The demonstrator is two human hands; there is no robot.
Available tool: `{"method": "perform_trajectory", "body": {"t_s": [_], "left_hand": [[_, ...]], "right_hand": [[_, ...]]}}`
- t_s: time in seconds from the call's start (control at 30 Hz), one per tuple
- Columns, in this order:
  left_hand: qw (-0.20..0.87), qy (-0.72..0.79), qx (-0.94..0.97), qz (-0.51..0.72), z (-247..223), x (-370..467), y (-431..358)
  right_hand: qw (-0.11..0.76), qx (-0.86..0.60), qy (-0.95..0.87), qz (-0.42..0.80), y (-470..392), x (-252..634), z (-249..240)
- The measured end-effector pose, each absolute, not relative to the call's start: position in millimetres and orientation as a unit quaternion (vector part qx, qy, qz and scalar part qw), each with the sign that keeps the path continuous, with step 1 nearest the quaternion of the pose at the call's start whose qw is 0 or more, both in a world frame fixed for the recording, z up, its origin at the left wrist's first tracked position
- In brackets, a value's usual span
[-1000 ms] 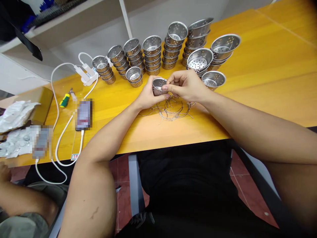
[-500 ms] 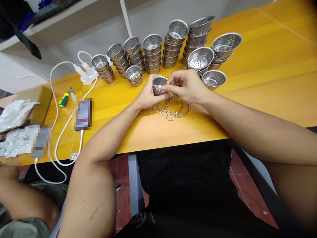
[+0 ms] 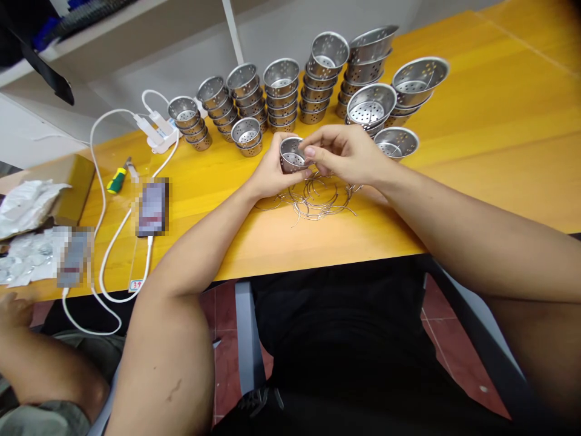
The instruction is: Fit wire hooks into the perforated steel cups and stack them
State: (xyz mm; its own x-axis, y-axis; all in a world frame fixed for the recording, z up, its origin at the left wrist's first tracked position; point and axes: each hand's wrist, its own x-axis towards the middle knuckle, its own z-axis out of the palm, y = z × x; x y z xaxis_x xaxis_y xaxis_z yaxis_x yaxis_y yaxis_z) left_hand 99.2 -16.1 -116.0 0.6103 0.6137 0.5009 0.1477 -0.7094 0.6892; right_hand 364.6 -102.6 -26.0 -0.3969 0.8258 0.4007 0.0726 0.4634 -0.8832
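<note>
My left hand (image 3: 271, 168) is wrapped round a small perforated metal cup (image 3: 290, 158), its mouth tilted up towards me. At the cup's right rim, the thumb and forefinger of my right hand (image 3: 342, 154) are pinched together on what looks like a thin metal wire, mostly hidden by the fingers. Below both hands lies a loose tangle of curved wires (image 3: 322, 209) on the yellow table. Just beyond my right hand stands a wider perforated cup (image 3: 399, 142) with a thin wire across its inside.
Several stacks of perforated cups (image 3: 281, 91) line the table's back. Wider stacked cups (image 3: 420, 79) stand right. To the left are a phone (image 3: 153, 209) on a white cable, a green-yellow tool (image 3: 117, 180), a power strip (image 3: 162, 138) and a cardboard box (image 3: 77, 188). Another person's arm (image 3: 40, 357) shows at lower left.
My right hand has shifted slightly right along the cup's rim, its fingers a little more raised. My left hand keeps hold of the cup. The view has moved slightly.
</note>
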Motion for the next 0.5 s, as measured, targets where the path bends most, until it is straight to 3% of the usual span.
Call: {"method": "perform_trajectory", "body": {"t_s": [0.27,0.5], "left_hand": [[0.227,0.206,0.858,0.412,-127.1,94.7,4.6],[0.203,0.188,0.867,0.413,-119.3,94.6,-2.1]], "right_hand": [[0.427,-0.251,-0.819,0.289,-95.2,373.8,-37.2],[0.398,-0.253,-0.819,0.326,-101.8,376.8,-30.8]]}}
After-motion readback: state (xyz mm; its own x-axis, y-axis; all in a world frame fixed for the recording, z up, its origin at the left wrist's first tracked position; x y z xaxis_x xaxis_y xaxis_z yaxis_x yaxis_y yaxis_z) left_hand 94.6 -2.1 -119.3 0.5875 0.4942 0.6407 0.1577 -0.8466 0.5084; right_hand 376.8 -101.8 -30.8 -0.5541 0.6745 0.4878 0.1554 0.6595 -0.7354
